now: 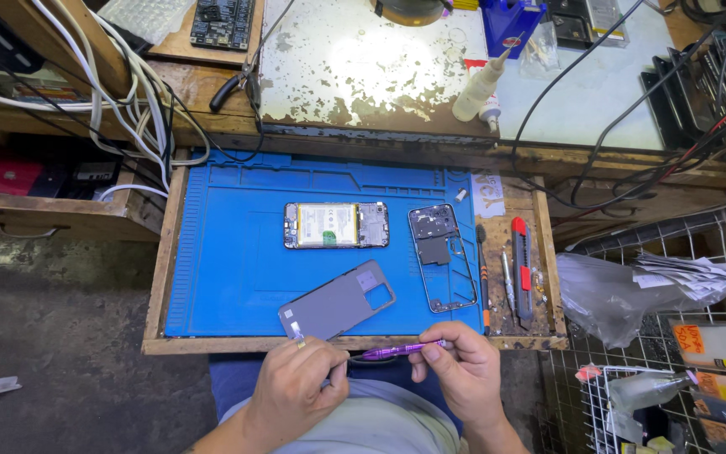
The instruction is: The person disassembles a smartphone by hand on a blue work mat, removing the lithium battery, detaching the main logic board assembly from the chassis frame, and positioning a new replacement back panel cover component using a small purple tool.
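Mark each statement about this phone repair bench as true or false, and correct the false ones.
1. Both hands hold a purple screwdriver. True: the left hand and right hand grip it at the near edge of the tray.
2. The opened phone lies on a blue mat. True.
3. The grey back cover is fitted on the phone. False: it lies loose on the mat, nearer the hands.
4. The red utility knife lies left of the mat. False: it lies to the right of it.
5. The phone frame rests right of the opened phone. True.
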{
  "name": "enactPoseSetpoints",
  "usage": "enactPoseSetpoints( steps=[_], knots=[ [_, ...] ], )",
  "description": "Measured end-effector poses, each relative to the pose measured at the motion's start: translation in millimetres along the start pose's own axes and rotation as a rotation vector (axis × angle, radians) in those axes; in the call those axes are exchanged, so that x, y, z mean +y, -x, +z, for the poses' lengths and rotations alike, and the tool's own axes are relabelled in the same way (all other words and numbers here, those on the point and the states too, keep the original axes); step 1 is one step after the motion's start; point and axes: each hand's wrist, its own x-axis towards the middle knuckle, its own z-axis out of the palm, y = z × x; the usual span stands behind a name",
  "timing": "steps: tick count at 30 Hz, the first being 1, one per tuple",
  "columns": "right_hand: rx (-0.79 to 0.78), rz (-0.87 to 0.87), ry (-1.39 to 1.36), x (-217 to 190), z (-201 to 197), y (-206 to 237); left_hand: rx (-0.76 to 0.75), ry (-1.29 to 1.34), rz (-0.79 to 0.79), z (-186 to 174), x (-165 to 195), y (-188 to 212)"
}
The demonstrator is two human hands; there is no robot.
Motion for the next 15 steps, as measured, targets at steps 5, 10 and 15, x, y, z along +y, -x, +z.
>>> enactPoseSetpoints(
  steps=[5, 10, 15],
  knots=[
    [-0.021, -0.072, 0.076, -9.6, 3.7, 3.8, 0.043, -0.044, 0.001, -1.8, 5.1, -3.4],
    [-0.055, -0.164, 0.09, -21.3, 8.5, 5.4, 0.075, -0.068, 0.028, -5.6, 12.8, -7.4],
    [-0.065, -0.198, 0.106, -30.1, 12.4, 4.9, 0.075, -0.086, 0.067, -11.4, 17.7, -13.5]
  ],
)
